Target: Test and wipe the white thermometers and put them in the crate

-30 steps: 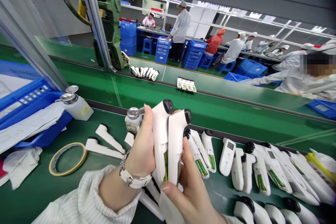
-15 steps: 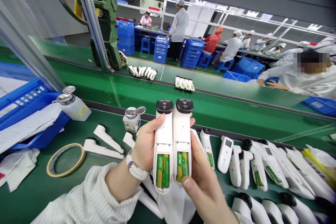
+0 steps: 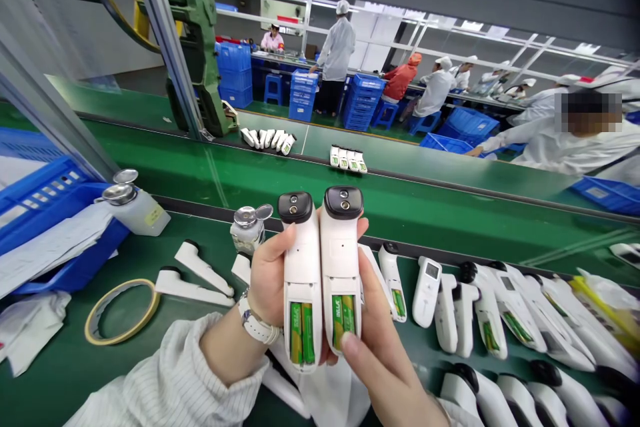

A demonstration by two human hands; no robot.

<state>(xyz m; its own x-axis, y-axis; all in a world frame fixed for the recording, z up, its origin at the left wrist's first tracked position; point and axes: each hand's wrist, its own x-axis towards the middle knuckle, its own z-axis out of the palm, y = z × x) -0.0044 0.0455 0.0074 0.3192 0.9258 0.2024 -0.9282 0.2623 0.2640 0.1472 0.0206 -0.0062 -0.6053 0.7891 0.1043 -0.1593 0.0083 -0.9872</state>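
Observation:
Two white infrared thermometers with black heads are held up side by side, battery bays uncovered and facing me. My left hand (image 3: pixel 270 273) is closed around the left thermometer (image 3: pixel 301 260), its thumb on the side below the head. Around the right thermometer (image 3: pixel 341 247) my right hand (image 3: pixel 380 340) is closed, with the thumb tip at the lower edge of the bay. Green and yellow batteries (image 3: pixel 301 332) lie in both bays. The fingers behind the bodies are mostly hidden. A white cloth or bag (image 3: pixel 337 390) hangs below my hands.
More thermometers (image 3: pixel 493 320) lie in rows at the right. On the left are a tape roll (image 3: pixel 93 337), a blue tray (image 3: pixel 75 267) and dispenser bottles (image 3: pixel 145 210). Beyond runs a green conveyor (image 3: pixel 415 207) carrying small groups of thermometers (image 3: pixel 349 159); a co-worker (image 3: pixel 550 147) sits across it.
Both thermometers have tilted so their black heads face me more, and they have shifted slightly left. The co-worker's arm across the conveyor has reached further out to the left.

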